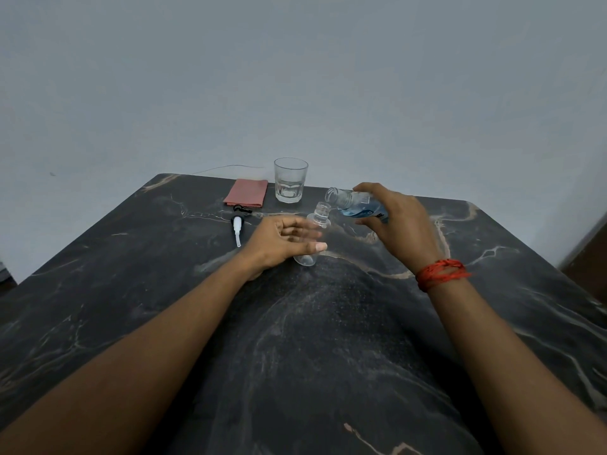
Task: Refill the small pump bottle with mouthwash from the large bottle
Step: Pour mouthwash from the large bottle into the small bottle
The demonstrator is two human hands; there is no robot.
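Observation:
The small clear bottle [318, 221] stands upright on the dark marble table [295, 339], its neck uncapped and nothing visible inside. My left hand [282, 241] wraps its lower body. My right hand [394, 221] grips the large mouthwash bottle [356, 205], which holds blue liquid and is tipped to the left. Its open mouth hangs just above and to the right of the small bottle's neck. No liquid stream shows. The pump head [237, 221], black top with a white tube, lies on the table to the left.
An empty drinking glass [290, 180] stands at the table's far edge, with a folded pink cloth [246, 192] to its left. A grey wall rises behind. A red thread band [441, 274] circles my right wrist.

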